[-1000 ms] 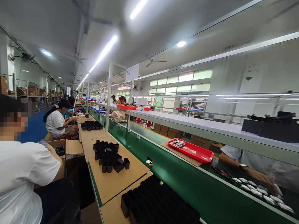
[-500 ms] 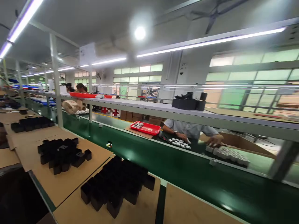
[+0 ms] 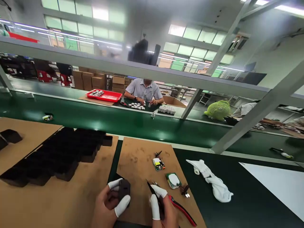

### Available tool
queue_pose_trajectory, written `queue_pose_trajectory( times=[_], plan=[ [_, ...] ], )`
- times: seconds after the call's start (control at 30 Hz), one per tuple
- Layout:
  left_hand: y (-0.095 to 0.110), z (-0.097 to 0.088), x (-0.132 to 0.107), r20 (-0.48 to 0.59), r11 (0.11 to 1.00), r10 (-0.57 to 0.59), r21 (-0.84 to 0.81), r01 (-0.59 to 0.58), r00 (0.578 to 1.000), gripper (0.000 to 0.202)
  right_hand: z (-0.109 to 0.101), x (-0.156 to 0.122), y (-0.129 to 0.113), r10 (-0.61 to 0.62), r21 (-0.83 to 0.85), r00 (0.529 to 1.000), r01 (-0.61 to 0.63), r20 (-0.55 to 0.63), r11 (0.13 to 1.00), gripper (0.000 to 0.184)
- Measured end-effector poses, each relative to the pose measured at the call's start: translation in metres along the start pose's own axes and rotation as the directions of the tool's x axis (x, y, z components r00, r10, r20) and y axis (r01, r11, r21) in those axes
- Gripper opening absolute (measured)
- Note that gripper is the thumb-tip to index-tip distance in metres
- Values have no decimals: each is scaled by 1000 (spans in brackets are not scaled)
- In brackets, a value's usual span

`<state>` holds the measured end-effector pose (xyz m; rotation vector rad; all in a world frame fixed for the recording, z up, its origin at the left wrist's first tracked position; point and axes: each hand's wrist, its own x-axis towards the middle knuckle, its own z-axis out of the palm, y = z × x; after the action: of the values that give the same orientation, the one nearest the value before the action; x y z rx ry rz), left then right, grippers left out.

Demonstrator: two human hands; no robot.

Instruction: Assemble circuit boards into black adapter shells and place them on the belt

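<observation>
My left hand, with white finger cots on its fingertips, grips a small black plastic housing over the near edge of the cardboard. My right hand, also in finger cots, is closed around a dark pointed tool; its tip points up and left, and the rest is hidden by the fingers. Red-handled pliers lie against the right hand's outer side. Just beyond are a green circuit board with a white round pad, a dark plug with two metal prongs, and another small circuit board.
Many black housings stand in rows on cardboard at left. A twisted white cloth lies at right near a white sheet. Beyond the green conveyor belt, a co-worker handles white parts beside a red tray. A slanted post rises at right.
The view has swung right and down. Both my hands have come into view, holding the black housing and the pointed tool. The co-worker now appears near the middle.
</observation>
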<state>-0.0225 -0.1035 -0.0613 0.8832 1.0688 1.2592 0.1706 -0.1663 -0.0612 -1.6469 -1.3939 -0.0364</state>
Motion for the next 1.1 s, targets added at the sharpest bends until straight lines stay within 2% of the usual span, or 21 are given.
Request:
queue_pose_trajectory(
  times=[0.1, 0.23, 0.47, 0.63, 0.87, 1.1],
  plan=[
    [2, -6, 2, 49, 997, -77, 5, 77, 996, 66, 4, -3, -21, 20, 91, 997, -27, 79, 995, 37],
    [2, -13, 3, 109, 997, -75, 18, 74, 991, 62, -10, 5, -41, 17, 187, 986, -48, 167, 981, 32],
    [9, -9, -1, 104, 995, -104, 11, 104, 989, 61, -37, 31, -65, -119, 171, 969, 82, 219, 982, 23],
    [21, 2, -7, 29, 999, -49, 16, 49, 998, 52, -40, 33, -72, -161, 69, 952, 148, 259, 987, 27],
    [26, 3, -11, 20, 997, -67, 48, 66, 998, 50, -41, 31, -77, -238, -93, 939, 267, 247, 959, 27],
    [32, 4, -16, -3, 989, -13, 150, 13, 1000, 51, -40, 36, -89, -279, -243, 913, 355, 298, 903, 34]
  ],
)
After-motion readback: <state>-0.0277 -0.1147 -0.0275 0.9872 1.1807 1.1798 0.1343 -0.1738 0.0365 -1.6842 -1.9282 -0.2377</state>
